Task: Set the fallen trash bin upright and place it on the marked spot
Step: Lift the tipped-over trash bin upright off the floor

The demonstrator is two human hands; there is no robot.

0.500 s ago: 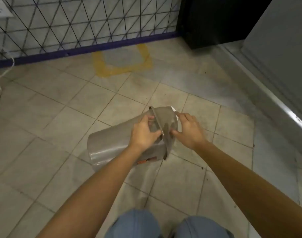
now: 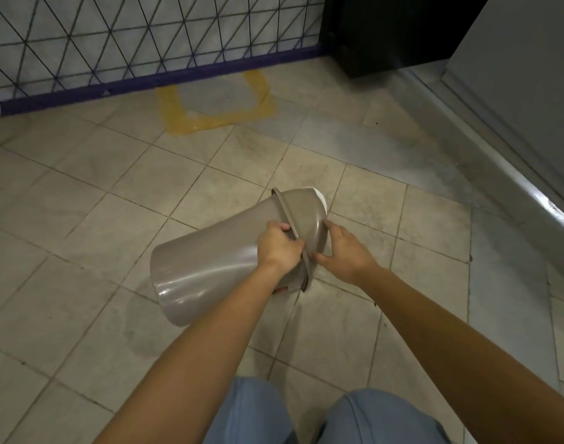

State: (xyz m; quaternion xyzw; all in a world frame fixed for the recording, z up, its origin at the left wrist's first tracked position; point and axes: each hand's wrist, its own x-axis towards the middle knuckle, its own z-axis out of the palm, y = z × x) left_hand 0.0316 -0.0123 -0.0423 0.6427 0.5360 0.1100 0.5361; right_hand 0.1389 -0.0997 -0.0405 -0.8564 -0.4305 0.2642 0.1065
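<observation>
A grey-brown plastic trash bin (image 2: 210,261) lies on its side on the tiled floor, its base toward the lower left and its domed lid (image 2: 303,213) toward the upper right. My left hand (image 2: 279,248) grips the bin at the lid's rim from the left. On the right side, my right hand (image 2: 344,251) holds the lid, thumb at the rim. The marked spot (image 2: 216,100), a square outlined in yellow tape, lies on the floor farther away, against the fence.
A black wire-mesh fence (image 2: 146,36) with a purple base bar runs along the back. A black cabinet (image 2: 386,33) stands at the back right. A grey raised ledge (image 2: 514,174) runs down the right side. My knees in blue trousers (image 2: 306,415) show at the bottom.
Both hands keep their hold on the bin. The bin's lid end has tipped up a little and the view has shifted slightly.
</observation>
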